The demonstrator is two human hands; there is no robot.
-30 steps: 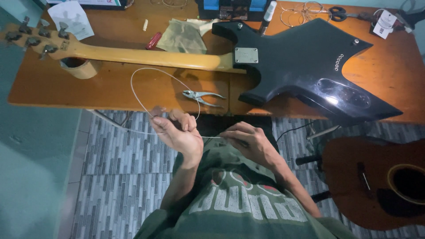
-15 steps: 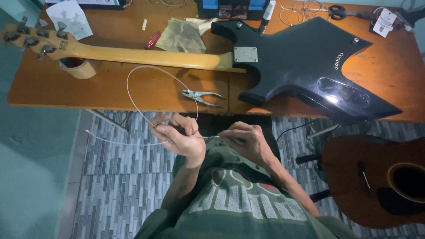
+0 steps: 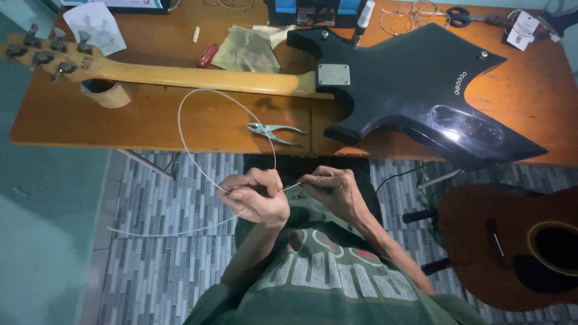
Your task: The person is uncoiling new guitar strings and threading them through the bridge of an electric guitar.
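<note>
Head view: left hand (image 3: 256, 195) and right hand (image 3: 331, 191) both pinch the guitar string (image 3: 198, 129), held in front of the chest, near of the worktop (image 3: 180, 120). Loop arcs over the pliers (image 3: 274, 131). Risk: springy free tail whipping loose, or kinking. Versus earlier: loop slightly wider, tail lower left.

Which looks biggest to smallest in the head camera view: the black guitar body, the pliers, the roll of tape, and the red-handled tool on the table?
1. Black guitar body, by far the largest.
2. Pliers and roll of tape: too close in apparent size to rank.
3. Red-handled tool, the smallest.
</note>
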